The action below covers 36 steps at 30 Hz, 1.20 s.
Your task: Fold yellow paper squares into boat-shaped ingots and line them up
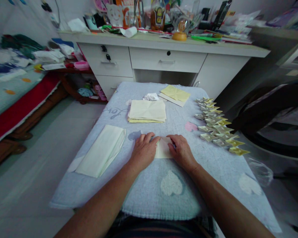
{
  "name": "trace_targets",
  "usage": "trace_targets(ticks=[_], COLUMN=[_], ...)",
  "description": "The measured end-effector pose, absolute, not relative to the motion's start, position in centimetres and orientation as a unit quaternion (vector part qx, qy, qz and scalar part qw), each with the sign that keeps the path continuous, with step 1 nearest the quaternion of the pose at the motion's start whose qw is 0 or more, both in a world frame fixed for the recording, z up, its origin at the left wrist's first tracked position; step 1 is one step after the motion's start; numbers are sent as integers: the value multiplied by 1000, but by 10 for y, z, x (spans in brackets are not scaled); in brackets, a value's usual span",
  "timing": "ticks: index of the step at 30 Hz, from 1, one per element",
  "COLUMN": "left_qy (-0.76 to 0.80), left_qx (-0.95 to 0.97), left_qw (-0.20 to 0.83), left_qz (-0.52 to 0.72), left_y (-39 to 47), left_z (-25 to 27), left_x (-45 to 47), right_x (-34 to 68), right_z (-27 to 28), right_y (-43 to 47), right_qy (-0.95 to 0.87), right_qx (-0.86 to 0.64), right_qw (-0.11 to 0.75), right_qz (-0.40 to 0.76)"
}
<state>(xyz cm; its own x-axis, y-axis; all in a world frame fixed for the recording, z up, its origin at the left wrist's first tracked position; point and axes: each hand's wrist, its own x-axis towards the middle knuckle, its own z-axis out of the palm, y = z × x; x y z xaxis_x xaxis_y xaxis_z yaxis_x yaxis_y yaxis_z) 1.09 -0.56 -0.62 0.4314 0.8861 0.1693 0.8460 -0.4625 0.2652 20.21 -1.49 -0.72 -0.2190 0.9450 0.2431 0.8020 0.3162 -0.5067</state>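
Observation:
A small folded sheet of pale paper (163, 149) lies on the cloth-covered table right in front of me. My left hand (144, 150) grips its left side, thumb along the far edge. On the opposite side, my right hand (182, 150) has its fingers curled over the sheet's right edge. Beyond my hands rests a stack of cream and yellow paper (147, 110). A larger folded bundle of whitish paper (99, 152) lies to the left. Several folded paper boats (239, 151) stand in rows at the right. The undersides of my fingers are hidden.
A crumpled white paper (151, 96) and two loose sheets (175, 93) lie at the table's far side. Behind stands a white desk (167, 61) crowded with bottles and clutter. A bed (17, 89) is at the left, a dark round-doored appliance (270, 122) at the right.

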Motion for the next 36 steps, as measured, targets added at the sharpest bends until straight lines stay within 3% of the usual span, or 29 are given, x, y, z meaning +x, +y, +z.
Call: trace_targets(ticks=[13,36], left_qy=[520,521], left_qx=[843,841], left_qw=[54,69], left_qz=[129,132], left_y=[-8,-7], left_z=[-5,-4], left_x=[13,12], right_x=[203,197], right_z=[-9,-1], right_y=[-16,-22], right_qy=[-811,-849], right_qx=[-517,-501], right_qw=[255,167], right_qz=[95,29])
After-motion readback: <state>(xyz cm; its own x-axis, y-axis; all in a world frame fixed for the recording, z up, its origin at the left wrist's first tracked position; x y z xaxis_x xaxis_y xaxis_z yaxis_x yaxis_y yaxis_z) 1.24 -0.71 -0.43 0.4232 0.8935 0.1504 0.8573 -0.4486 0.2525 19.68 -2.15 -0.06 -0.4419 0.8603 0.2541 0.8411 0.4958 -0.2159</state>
